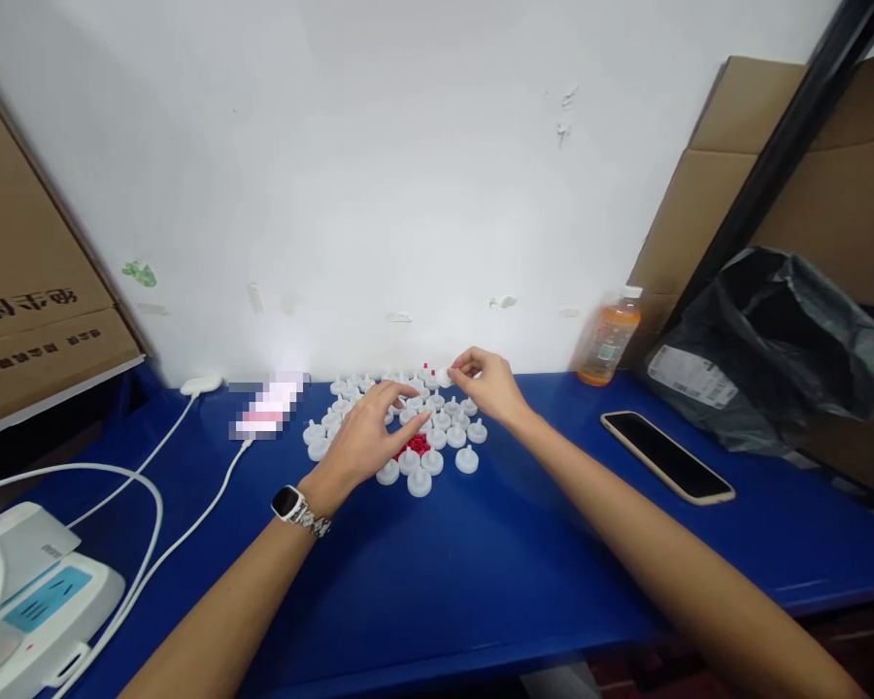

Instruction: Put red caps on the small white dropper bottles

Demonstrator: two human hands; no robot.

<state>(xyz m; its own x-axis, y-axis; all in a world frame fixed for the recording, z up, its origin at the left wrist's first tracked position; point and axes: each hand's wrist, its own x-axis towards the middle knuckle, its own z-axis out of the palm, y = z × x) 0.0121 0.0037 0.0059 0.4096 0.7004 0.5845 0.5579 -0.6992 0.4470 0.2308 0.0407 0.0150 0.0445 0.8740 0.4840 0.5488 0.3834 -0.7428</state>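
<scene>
Against the back wall on the blue table [481,573], your right hand [485,382] pinches one white cap [443,377] at the cluster's far edge; left hand [368,437] rests open-fingered on the white caps [437,437]. They look light, rigid, smooth plastic — likely skittish. Grip the rim, not the stem.

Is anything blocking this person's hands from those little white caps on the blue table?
Nothing visible does. The left hand rests right on the cluster of white caps, and the right hand pinches one at the cluster's far edge. The phone and bottle stand well aside.
</scene>
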